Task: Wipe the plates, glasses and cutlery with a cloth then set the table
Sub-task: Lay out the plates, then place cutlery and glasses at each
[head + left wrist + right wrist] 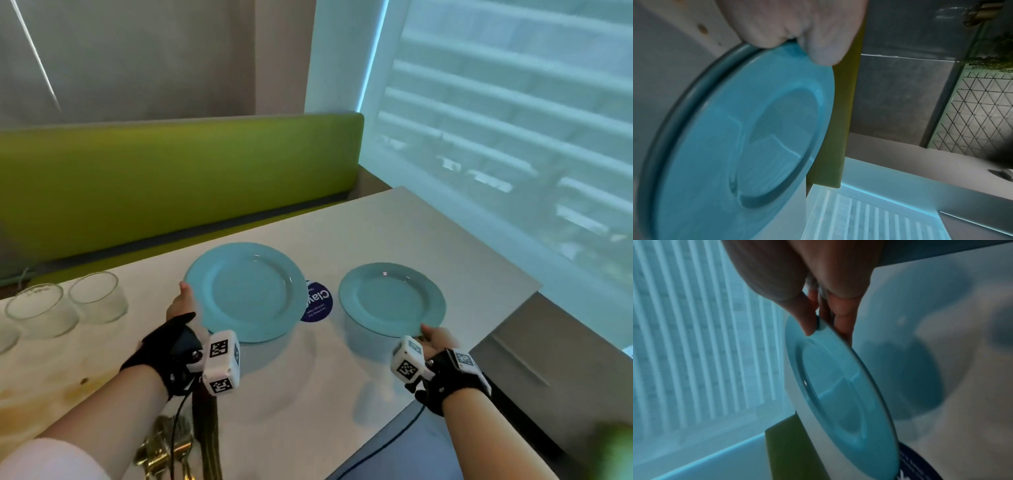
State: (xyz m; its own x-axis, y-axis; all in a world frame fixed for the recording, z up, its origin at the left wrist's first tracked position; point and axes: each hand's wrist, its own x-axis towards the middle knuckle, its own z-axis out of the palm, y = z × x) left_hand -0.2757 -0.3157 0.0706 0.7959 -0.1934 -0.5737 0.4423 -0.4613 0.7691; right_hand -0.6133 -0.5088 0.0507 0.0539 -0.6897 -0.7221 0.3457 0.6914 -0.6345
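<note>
Two light blue plates hover just over the white table [411,233], each casting a shadow on it. My left hand [181,301] grips the larger plate [246,291] by its left rim; in the left wrist view the thumb [824,48] lies on top of the plate [735,146]. My right hand [434,337] pinches the near rim of the smaller plate [392,299]. In the right wrist view the thumb [807,318] is on top of that plate [838,394] and fingers are underneath. No cloth is in view.
Clear glasses [97,296] stand at the table's left end. Gold cutlery [164,448] lies near the front edge under my left forearm. A round dark blue sticker [317,303] sits between the plates. A green bench [171,178] runs behind the table, and a window is to the right.
</note>
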